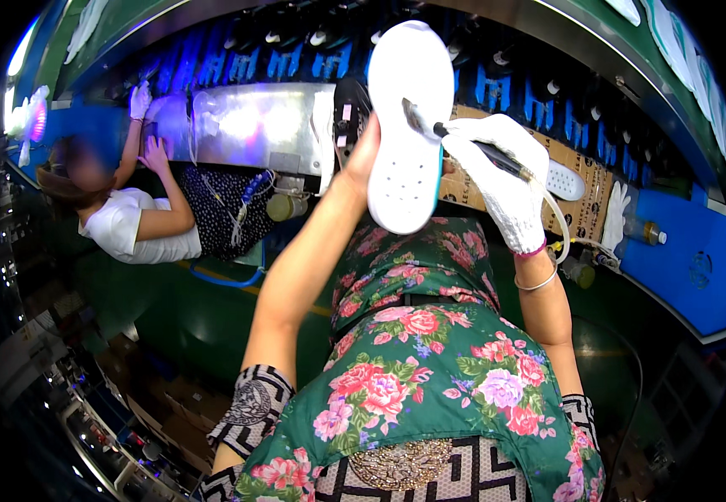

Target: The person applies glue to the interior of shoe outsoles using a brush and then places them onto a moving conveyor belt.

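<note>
A white shoe sole (pixel 409 75) with small holes in its lower half is held up in front of me, long side upright. My bare left hand (pixel 363 163) grips it by its left edge; most of the fingers are hidden behind it. My right hand (pixel 501 151), in a white knit glove, is closed around a brush (pixel 497 157) with a black handle. The brush's bristles (pixel 414 114) touch the middle of the sole. From the handle's rear end, a pale tube (pixel 562 226) hangs down past my wrist.
Blue holders (pixel 283 63) with dark shoes line the far side. Cardboard (pixel 593 201) carries another white sole (pixel 565 180). A metal plate (pixel 262 125) lies left. Gloves (pixel 616 213) and a bottle (pixel 652 233) are at right. A co-worker (pixel 141 222) works at far left.
</note>
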The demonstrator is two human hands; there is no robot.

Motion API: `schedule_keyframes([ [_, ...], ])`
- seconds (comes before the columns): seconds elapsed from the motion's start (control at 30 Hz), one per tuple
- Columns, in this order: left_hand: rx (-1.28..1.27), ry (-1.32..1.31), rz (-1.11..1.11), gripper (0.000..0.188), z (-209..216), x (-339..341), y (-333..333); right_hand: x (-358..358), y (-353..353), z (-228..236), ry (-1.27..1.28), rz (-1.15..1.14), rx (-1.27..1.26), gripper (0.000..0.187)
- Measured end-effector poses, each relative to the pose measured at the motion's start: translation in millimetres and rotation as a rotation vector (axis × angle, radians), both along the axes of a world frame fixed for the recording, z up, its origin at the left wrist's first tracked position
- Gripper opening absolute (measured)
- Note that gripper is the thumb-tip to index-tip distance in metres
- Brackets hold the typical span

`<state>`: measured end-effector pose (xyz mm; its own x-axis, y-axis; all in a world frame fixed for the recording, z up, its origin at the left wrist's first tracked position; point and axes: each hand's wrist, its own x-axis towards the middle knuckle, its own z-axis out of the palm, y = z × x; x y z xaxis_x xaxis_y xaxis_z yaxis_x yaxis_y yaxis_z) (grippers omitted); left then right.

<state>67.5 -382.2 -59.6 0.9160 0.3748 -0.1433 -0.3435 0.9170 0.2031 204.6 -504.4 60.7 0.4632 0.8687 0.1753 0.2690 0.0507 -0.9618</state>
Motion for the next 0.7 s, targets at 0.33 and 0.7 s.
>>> schedule_keyframes([
  [0.33,0.274,0.441,-0.098,0.044,11.8,-39.4,-27.2,-4.0,1.1,5.7,-0.361,0.155,0.064,0.015],
  [0.7,-0.037,-0.251,0.259,0.105,37.8,-34.8,-45.4,-24.1,-6.9,11.9,-0.391,0.128,0.197,0.026],
])
